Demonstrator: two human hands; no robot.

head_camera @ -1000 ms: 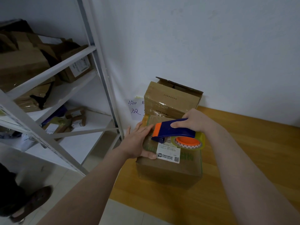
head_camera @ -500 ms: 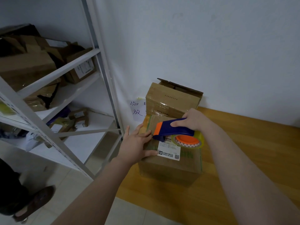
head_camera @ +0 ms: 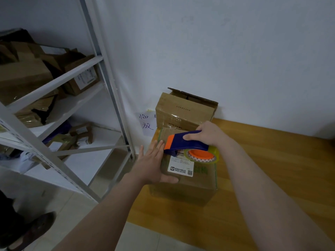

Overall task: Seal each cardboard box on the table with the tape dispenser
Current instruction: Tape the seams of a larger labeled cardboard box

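A cardboard box with a white label stands at the left end of the wooden table. My left hand lies flat against its left top edge, fingers straight, thumb on the top face. My right hand grips the blue and orange tape dispenser, which rests on the box top with its orange tape roll facing me. Behind it against the wall stands a second cardboard box with one flap raised.
A white metal shelf rack at the left holds several cardboard boxes. A paper note hangs on the wall beside the table. A person's shoe shows on the tiled floor at lower left.
My left hand has slid slightly left and lower along the box's edge, its fingers flatter. The dispenser has stayed about where it was on the box top.
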